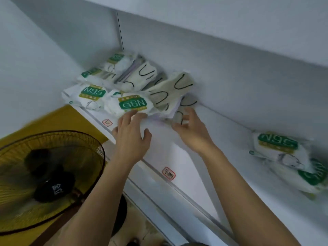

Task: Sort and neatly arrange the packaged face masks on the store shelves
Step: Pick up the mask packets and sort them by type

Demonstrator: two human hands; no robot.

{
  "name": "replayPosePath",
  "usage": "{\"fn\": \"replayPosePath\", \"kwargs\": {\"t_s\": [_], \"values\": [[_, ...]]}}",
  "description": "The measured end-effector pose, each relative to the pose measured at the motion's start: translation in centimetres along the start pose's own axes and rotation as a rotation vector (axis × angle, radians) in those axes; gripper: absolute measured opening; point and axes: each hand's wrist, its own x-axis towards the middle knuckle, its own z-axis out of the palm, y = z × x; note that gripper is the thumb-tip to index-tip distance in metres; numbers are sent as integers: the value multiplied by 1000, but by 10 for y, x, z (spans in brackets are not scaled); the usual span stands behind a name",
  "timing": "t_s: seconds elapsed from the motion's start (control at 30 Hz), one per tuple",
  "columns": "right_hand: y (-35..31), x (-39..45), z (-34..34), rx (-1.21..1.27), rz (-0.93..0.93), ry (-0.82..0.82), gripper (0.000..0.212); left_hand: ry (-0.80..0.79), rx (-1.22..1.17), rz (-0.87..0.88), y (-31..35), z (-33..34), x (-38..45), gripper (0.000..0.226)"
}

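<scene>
Mask packs (pixel 133 102) on shelf (pixel 221 125) (fan (pixel 48 176) below-left)

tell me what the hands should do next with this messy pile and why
Probably close the right hand on the cream packs with black loops that lie skewed at the shelf front and square them into one stack. The left hand already rests at the N95 pack, which can steady that side.

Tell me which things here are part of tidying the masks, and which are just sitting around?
Part of the job:
N95 packs
cream packs with black loops
separate N95 pile
shelf
left hand, right hand

Just sitting around:
fan
red shelf-edge labels
</scene>
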Motion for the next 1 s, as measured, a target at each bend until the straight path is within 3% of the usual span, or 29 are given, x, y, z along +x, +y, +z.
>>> {"fn": "replayPosePath", "kwargs": {"t_s": [0.1,0.17,0.2,0.3,0.33,0.4,0.53,0.77,0.83,0.9,1.0], "values": [[-10,68,3,313,135,250,63,69,-51,150,-12,-3,45,41],[-5,119,8,465,214,333,59,57,-79,236,-22,-6,74,39],[-2,143,11,515,238,372,59,7,-87,272,-29,-7,88,39],[-22,181,26,579,342,445,90,-252,-54,347,-54,-4,126,38],[-28,190,32,572,350,438,81,-322,-24,358,-61,-3,134,37],[-39,205,46,526,345,455,56,-369,-3,400,-68,1,144,38],[-41,218,62,504,306,473,76,-287,165,493,-67,6,140,41],[-22,163,12,712,160,702,56,-305,112,474,-69,3,139,40],[-20,129,-15,839,109,670,51,-339,47,440,-64,-1,144,37],[-23,92,-37,917,79,611,44,-274,-116,478,-53,-3,144,30],[-22,44,-59,954,47,604,40,-189,-674,433,-21,3,143,33]]}}
